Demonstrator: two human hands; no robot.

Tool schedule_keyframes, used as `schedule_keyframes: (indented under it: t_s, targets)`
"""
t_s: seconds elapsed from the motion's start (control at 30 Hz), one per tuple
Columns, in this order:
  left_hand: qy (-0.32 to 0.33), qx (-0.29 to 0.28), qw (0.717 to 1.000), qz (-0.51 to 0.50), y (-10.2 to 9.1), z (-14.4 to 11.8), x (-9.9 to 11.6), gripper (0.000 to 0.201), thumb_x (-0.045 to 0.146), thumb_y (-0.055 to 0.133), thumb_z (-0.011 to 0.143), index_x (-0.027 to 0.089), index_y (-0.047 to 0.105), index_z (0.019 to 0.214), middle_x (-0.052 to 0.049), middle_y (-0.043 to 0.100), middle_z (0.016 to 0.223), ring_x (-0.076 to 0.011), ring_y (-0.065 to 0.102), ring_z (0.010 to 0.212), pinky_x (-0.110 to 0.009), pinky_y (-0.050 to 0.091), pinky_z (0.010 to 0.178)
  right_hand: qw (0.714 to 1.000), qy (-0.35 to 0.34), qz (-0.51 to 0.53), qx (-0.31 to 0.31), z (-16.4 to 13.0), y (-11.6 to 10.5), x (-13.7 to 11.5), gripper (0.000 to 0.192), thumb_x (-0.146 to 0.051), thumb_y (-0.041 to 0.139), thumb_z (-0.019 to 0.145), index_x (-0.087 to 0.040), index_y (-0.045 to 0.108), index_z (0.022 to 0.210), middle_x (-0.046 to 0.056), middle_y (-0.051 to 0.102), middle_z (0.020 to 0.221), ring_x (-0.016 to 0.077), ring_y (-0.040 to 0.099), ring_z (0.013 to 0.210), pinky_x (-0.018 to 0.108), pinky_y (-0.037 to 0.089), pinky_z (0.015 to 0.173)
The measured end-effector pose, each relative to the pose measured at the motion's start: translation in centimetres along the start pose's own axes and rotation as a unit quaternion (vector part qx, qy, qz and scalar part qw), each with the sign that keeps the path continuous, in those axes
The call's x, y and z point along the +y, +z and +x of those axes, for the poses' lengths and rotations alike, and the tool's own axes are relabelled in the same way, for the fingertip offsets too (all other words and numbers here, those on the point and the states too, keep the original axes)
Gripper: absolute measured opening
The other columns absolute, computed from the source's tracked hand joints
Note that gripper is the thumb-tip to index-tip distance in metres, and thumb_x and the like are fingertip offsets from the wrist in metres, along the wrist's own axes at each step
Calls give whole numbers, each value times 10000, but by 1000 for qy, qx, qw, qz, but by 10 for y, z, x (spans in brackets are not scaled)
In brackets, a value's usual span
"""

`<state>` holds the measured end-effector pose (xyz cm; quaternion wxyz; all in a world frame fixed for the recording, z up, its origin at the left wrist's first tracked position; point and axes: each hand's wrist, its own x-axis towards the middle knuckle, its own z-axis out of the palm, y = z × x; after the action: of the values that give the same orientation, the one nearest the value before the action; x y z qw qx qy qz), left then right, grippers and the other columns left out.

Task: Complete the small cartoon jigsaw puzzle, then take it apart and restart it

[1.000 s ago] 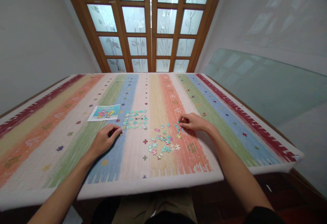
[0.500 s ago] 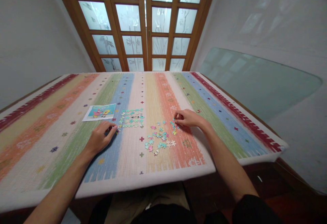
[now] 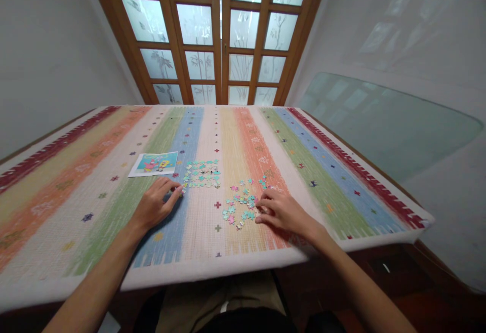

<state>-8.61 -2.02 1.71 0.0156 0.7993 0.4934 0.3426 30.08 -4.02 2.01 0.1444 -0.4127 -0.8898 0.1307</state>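
Since the earlier frame, right hand point(image 3: 283, 212) has dropped nearer, fingers spread loosely on the scattered pastel cardboard puzzle pieces point(image 3: 241, 206). Left hand point(image 3: 155, 205) rests open by the partly joined turquoise section point(image 3: 202, 174) (sorting stage, I judge); next, pinching one piece.

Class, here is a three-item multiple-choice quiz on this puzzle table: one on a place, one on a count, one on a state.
1. Where does the reference picture lie?
A. left of the assembled patch
B. right of the loose pieces
C. on the floor

2. How many hands rest on the striped cloth?
A. none
B. one
C. two

3. What state is the puzzle in?
A. finished
B. partly joined, with pieces loose
C. boxed

Answers: 1 A, the picture sits left of the patch. 2 C, the left hand and the right hand both lie on it. 3 B, a small patch is joined and scattered pieces lie beside it.
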Motion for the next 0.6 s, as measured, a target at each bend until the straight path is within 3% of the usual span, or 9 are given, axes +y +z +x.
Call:
schedule_keyframes:
  t_s: [0.1, 0.2, 0.3, 0.47, 0.6]
  targets:
    - [0, 1, 1000, -2, -1, 0, 0, 254, 410, 496, 967, 236, 621, 830, -56, 673, 840, -242, 644, 852, -376, 521, 868, 999, 8, -18, 50, -10, 14, -1, 27, -239, 729, 919, -231, 719, 895, 73, 649, 923, 216, 598, 821, 334, 454, 713]
    - [13, 11, 1000, 0, -2, 0, 0, 258, 398, 487, 974, 230, 617, 829, -59, 673, 835, -244, 644, 853, -381, 522, 863, 997, 19, -10, 73, -14, 22, -4, 90, -166, 636, 948, -215, 694, 899, 81, 638, 922, 214, 598, 821, 341, 464, 730]
    - [29, 18, 999, 3, -2, 0, 0, 255, 382, 485, 983, 224, 617, 832, -63, 674, 837, -248, 645, 861, -384, 525, 861, 993, 50, 52, 92, -13, 24, -5, 65, -151, 625, 927, -205, 658, 916, 80, 643, 937, 215, 609, 846, 345, 476, 751]
    - [30, 16, 999, 3, -1, 0, 0, 246, 368, 489, 981, 222, 620, 834, -62, 672, 839, -247, 641, 867, -396, 527, 867, 970, 128, 181, 96, -8, 26, -1, 75, -162, 667, 841, -214, 617, 863, 26, 630, 811, 188, 581, 732, 311, 450, 658]
    - [38, 18, 999, 1, -1, 0, -1, 249, 358, 482, 986, 216, 616, 832, -64, 671, 840, -244, 639, 864, -396, 530, 863, 959, 145, 219, 105, -7, 26, 1, 75, -216, 675, 835, -219, 614, 791, 10, 618, 743, 182, 560, 676, 307, 433, 621]
